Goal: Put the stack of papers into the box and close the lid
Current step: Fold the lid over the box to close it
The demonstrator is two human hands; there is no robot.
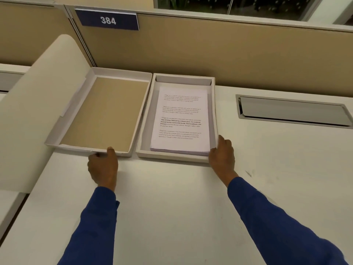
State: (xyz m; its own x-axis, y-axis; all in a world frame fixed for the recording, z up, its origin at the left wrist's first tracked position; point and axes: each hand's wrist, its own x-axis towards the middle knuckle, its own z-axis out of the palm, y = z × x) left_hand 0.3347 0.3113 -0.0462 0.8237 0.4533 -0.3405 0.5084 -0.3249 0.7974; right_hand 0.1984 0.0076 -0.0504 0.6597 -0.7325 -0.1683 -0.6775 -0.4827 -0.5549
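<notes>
A white shallow box sits on the desk against the partition, with a stack of printed papers lying flat inside it. Left of it and touching it lies the lid, upside down, its brown inside facing up. My left hand grips the lid's near edge, thumb over the rim. My right hand rests at the box's near right corner, fingers touching the rim beside the papers. Both sleeves are blue.
The tan partition with a "384" sign runs behind the box. A curved cream divider stands left of the lid. A metal cable hatch is set into the white desk at right.
</notes>
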